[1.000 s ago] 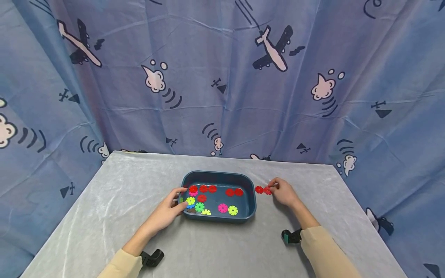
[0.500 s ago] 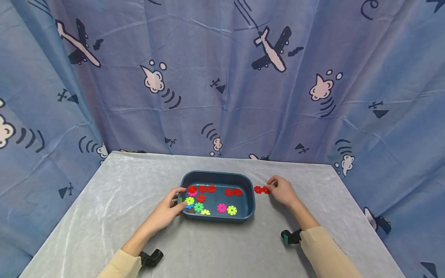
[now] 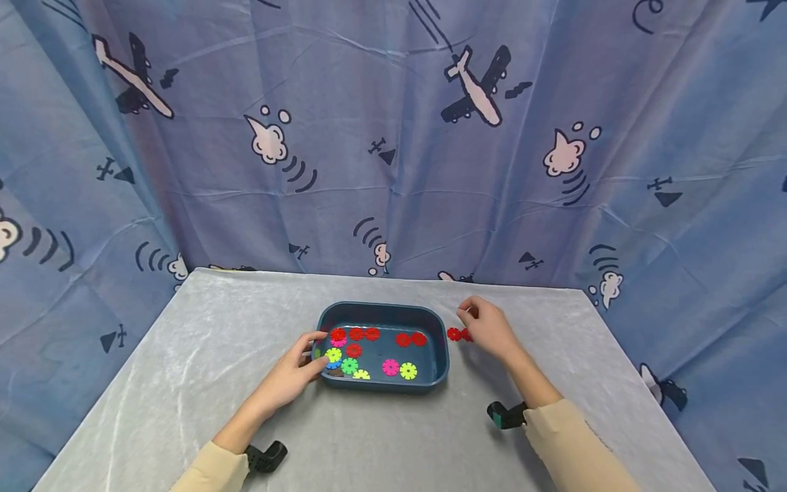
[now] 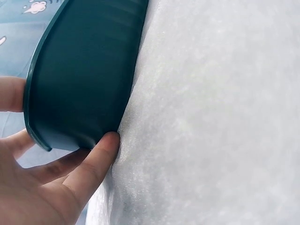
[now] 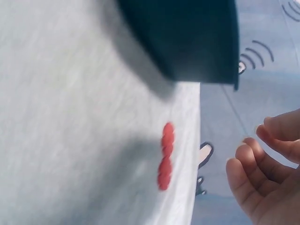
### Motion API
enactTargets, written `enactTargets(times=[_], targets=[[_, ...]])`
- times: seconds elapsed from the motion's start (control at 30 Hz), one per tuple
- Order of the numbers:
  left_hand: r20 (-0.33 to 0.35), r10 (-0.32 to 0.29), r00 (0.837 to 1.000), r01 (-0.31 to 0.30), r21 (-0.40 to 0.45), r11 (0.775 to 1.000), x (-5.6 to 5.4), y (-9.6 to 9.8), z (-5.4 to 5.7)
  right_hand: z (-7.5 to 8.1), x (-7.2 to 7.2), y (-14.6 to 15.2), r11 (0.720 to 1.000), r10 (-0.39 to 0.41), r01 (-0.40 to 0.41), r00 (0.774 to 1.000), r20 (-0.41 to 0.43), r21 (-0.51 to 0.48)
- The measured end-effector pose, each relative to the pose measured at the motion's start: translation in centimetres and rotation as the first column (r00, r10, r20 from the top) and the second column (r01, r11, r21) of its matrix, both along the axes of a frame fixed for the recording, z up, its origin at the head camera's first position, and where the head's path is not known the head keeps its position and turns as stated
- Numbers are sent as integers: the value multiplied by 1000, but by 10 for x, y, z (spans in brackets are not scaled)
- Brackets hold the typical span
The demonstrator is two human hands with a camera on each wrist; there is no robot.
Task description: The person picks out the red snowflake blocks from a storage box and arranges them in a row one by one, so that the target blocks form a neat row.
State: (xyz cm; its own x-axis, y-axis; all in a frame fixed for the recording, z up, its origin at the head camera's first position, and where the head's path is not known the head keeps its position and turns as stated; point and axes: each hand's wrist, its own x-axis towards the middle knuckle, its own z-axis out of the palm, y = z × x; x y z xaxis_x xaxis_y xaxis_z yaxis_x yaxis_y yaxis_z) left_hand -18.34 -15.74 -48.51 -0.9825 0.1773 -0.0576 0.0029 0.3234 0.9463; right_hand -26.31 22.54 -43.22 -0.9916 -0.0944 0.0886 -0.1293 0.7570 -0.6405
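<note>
A dark teal plastic box (image 3: 393, 387) stands on the table, with several toothed plastic discs lying in it. My left hand (image 3: 292, 377) grips its left end; in the left wrist view, fingertips (image 4: 110, 140) press the outer wall while another digit hooks over the rim. Right of the box, two red notched discs (image 3: 453, 334) lie side by side on the cloth, partly behind my right hand (image 3: 490, 331) in the head view. That hand hovers above and apart from them, fingers loosely bent, with nothing visible between them in the right wrist view.
Inside the box, red discs (image 3: 371, 334) lie along the far side, with a pink disc (image 3: 390, 367) and a yellow disc (image 3: 408, 371) nearer the front. Pale grey cloth (image 3: 369, 444) covers the table. A blue printed curtain (image 3: 338, 171) hangs behind it.
My right hand has come away from the two red discs, moving up and slightly left, and leaves them on the cloth. My left hand stays on the box.
</note>
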Motion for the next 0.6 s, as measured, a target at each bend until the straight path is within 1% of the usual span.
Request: enactTargets(times=[0.3, 0.47, 0.6], targets=[[7, 10, 1000, -10, -3, 1000, -2, 0, -3, 15, 8, -30, 997, 58, -61, 996, -68, -39], [9, 8, 1000, -8, 2, 1000, -2, 0, -4, 16, 9, -49, 990, 123, -130, 986, -114, -57], [12, 9, 1000, -9, 0, 1000, -2, 0, -4, 14, 10, -64, 984, 158, -166, 980, -120, -61]])
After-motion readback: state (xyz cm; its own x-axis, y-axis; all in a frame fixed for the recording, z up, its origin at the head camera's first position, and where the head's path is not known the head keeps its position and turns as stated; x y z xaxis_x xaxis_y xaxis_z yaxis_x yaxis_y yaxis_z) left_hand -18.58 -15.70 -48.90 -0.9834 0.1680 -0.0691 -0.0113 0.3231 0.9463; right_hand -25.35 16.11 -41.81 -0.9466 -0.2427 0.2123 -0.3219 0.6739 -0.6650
